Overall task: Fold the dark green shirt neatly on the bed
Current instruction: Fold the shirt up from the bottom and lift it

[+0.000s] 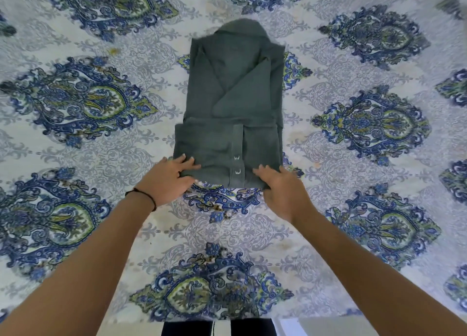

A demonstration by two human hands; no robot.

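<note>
The dark green shirt (235, 103) lies on the bed (88, 146) as a narrow rectangle, collar at the far end, sleeves folded in across it. Its near end is doubled over, showing a button placket with two clear buttons. My left hand (171, 181) grips the near left corner of that fold, fingers on top of the cloth. My right hand (280, 186) grips the near right corner, fingers on top and thumb tucked under the edge.
The bed is covered by a white sheet printed with blue and green paisley medallions (222, 290). The bed's near edge (252, 319) runs along the bottom of the view, with dark trouser legs below it.
</note>
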